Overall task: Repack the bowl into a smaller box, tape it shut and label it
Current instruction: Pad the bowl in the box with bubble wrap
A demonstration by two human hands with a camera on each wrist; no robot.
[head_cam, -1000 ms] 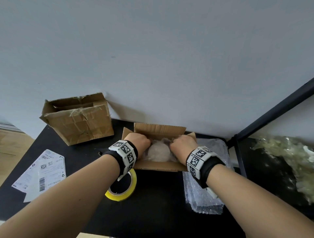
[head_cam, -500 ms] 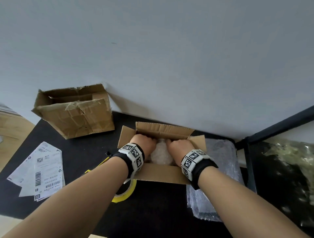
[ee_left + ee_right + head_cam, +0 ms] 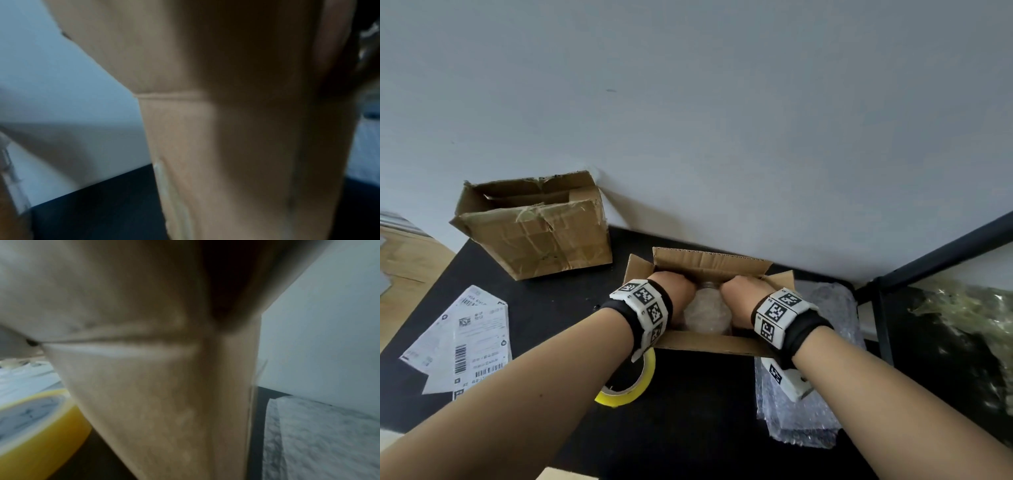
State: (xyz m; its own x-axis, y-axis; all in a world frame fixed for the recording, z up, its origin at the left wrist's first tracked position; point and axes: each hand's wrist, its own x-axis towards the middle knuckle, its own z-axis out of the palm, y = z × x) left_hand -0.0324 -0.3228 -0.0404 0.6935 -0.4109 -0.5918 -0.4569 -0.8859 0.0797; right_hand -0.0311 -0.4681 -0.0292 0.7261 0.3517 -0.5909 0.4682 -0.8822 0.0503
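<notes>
Bowl (image 3: 707, 313), swathed in cloudy bubble wrap, already down inside the small box (image 3: 709, 344) at the wall edge of the black table (image 3: 688, 411). Left hand (image 3: 676, 296) and right hand (image 3: 739, 298) pressed in on either side; fingers hidden, grip impossible to tell. Flaps standing open, nothing taped, nothing labelled. Glossy yellow tape roll (image 3: 631, 390), printed paper labels (image 3: 465, 342), crumpled larger box (image 3: 534, 226), spare bubble wrap (image 3: 822, 394) waiting nearby.

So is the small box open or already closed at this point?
Open. The small box has its flaps standing out, and both the left hand and right hand reach inside around the bubble-wrapped bundle.
</notes>
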